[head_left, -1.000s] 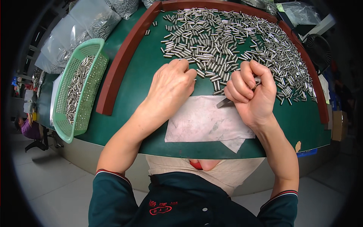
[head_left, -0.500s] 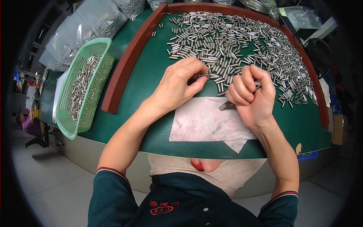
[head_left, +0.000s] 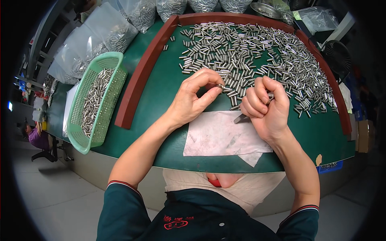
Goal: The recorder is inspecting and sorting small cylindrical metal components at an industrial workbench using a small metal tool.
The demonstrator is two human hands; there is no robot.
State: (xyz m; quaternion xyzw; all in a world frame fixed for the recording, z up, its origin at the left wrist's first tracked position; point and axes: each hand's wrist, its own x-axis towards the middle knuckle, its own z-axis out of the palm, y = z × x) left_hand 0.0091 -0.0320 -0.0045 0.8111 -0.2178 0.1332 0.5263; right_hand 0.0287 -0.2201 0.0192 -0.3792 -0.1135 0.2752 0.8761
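Note:
Between thumb and forefinger, my left hand [head_left: 191, 96] pinches a small metal pin [head_left: 220, 86], at the near edge of a wide spread of shiny metal pins [head_left: 237, 54]. My right hand [head_left: 268, 108] is closed around a flat grey metal tool [head_left: 241, 118]. Its squared end sticks out below the fingers; the rest is mostly hidden in the fist, so its exact kind is unclear. Under that end lies a stained pale pink cloth [head_left: 217, 134], flat on the green tabletop [head_left: 161, 100].
A reddish-brown wooden rail [head_left: 140, 84] borders the pins on the left, back and right. Left of it stands a green plastic basket [head_left: 100, 116] of pins. Clear bags [head_left: 108, 30] of metal parts line the back left. Further left, another person [head_left: 39, 136] sits.
The whole scene sits slightly lower in the picture as my view shifts. My left hand still pinches a pin, and my right hand keeps its hold on the flat tool.

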